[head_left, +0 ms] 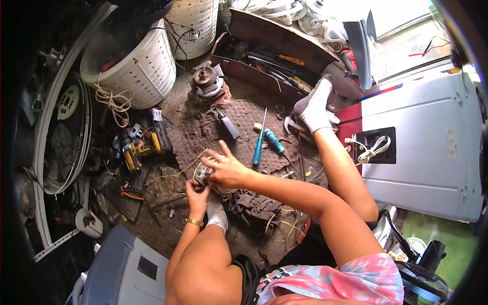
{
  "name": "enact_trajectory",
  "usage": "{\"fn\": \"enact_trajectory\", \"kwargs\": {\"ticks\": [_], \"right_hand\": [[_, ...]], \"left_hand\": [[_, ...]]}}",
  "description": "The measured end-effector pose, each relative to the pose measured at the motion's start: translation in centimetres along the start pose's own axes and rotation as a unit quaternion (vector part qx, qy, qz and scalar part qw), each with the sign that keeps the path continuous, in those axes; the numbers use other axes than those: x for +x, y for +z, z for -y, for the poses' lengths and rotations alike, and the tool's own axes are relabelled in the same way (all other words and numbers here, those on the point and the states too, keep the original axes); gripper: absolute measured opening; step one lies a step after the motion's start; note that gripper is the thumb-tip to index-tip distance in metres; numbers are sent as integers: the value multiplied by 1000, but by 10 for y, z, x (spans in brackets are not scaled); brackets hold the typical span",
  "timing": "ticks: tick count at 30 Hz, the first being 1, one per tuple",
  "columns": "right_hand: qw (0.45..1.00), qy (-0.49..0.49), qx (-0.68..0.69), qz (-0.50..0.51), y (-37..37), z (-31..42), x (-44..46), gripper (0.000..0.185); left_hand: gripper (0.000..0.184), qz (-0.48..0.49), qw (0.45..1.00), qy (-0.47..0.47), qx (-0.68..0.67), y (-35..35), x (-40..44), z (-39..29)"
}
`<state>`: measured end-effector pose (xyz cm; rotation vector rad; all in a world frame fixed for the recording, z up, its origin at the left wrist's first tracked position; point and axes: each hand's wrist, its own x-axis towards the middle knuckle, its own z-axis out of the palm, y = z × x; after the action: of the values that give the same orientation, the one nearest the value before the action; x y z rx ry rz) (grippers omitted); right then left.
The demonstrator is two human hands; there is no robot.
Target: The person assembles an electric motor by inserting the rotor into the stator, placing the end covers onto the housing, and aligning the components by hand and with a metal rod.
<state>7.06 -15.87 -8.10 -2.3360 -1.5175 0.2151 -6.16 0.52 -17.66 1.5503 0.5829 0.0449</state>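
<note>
Between my two hands is a round, light-coloured metal part (201,173), partly covered by fingers, with a thin yellow wire running off to its left. My left hand (197,195), with a gold band at its wrist, pinches the part's lower edge. Over its right side lies my right hand (226,169), some fingers raised and spread, the others curled against the part. Beyond them, a dark textured mat (195,137) carries a black-handled tool (228,124), a teal screwdriver (258,147) and a second teal-handled tool (274,141).
A yellow drill (133,151) and orange-handled pliers (131,193) lie left. A rusty motor (207,81) stands behind the mat, near a white perforated basket (147,73). A brown metal tray (254,76) holds tools. A large grey panel (422,147) is at right, a grey casing (127,269) at lower left.
</note>
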Motion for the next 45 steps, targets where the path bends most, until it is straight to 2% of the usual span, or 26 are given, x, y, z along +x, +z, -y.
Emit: {"fn": "enact_trajectory", "kwargs": {"ticks": [1,3,5,6,7,9,11,15,17,18,21,22,25,27,29,30,33,34,35,37,38,40,41,42,44,45], "right_hand": [[999,32,-7,11,-10,2,2,24],[998,-37,24,-39,0,-1,0,24],[999,-29,-7,-31,17,-8,-5,23],[999,2,-42,1,-2,-7,-5,23],[999,-7,-18,-34,-4,-7,-4,23],[997,-73,12,-30,2,-8,-5,25],[1000,-6,-24,1,7,-9,-5,29],[998,-62,23,10,6,-9,-3,27],[1000,2,-19,-4,4,-11,-4,28],[1000,-13,-11,-23,4,-11,-4,28],[999,-10,-19,27,5,-4,-6,30],[999,32,-31,10,3,-1,-4,29],[999,-44,-3,-26,8,3,-3,28],[999,34,-14,-22,2,6,-5,28],[999,-13,-4,-36,-3,7,-5,28],[1000,-22,-6,1,-1,7,-5,30],[994,94,-43,30,-2,-10,-2,37],[990,110,-62,-66,-2,-30,-7,32],[971,164,35,-168,4,-55,-17,26],[884,359,114,-276,5,-77,-54,20],[823,469,174,-270,9,-84,-78,16],[853,460,81,-235,38,-85,-135,13],[865,467,43,-180,49,-75,-156,16],[881,463,-3,-98,71,-72,-180,22],[870,481,-84,71,74,-35,-193,38],[875,471,-95,61,83,-29,-199,42]], "left_hand": [[46,0,1000,-3,-3,0,1,-2],[47,-2,1000,-16,-10,4,-4,-19],[46,-9,999,7,44,0,2,4],[45,-13,999,22,43,2,1,2],[45,-19,998,35,45,3,1,-2],[44,-16,1000,9,18,3,1,-1],[43,-18,996,35,75,2,-1,-7],[44,-8,1000,-5,-8,4,-2,-6],[44,-11,1000,-8,-2,4,-1,-5],[44,-2,1000,-17,-8,3,0,-4],[44,-10,1000,-5,-16,4,-1,-2],[44,-16,1000,-16,4,4,-1,-5],[43,-16,1000,-13,-7,5,0,-5],[44,-10,1000,-18,6,3,-5,-4],[44,-15,1000,-8,9,3,2,-5],[44,-16,1000,-5,7,3,3,-2],[45,-13,1000,-14,9,4,-1,-5],[46,-10,1000,-11,22,3,1,-8],[46,-7,999,-13,35,2,0,-9],[48,5,1000,-11,-2,2,-2,-16],[49,9,1000,-12,-10,2,0,-9],[52,11,1000,-1,9,4,1,-7],[53,0,1000,6,22,8,-2,-13],[53,-11,999,1,36,10,-1,-13],[53,-28,997,-4,72,10,5,-1],[52,-36,995,-5,92,6,7,7]]}}
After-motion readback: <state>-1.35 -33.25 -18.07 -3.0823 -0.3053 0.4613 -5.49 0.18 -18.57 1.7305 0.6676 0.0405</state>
